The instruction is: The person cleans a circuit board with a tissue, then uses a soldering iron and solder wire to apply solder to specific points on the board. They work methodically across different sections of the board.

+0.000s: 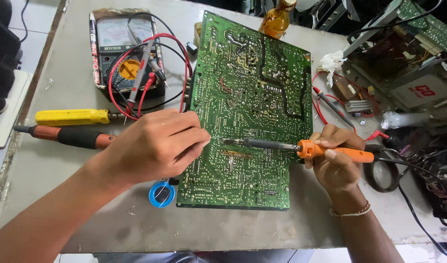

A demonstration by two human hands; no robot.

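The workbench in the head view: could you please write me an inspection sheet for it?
Surface: grey workbench, scuffed, crowded along the far edge.
Job's things: green circuit board lying solder side up; orange-handled soldering iron, tip on the board; thin solder wire meeting the tip; blue solder spool at the board's near left corner.
Clutter: analogue multimeter, yellow-handled screwdriver, orange and black tool, amber bottle, crumpled tissue, opened chassis.
Grippers: left hand pinches the solder wire; right hand grips the soldering iron.
Cables: red and black test leads coiled over the multimeter; black cord trailing off right.
Surroundings: tiled floor beyond the left edge.
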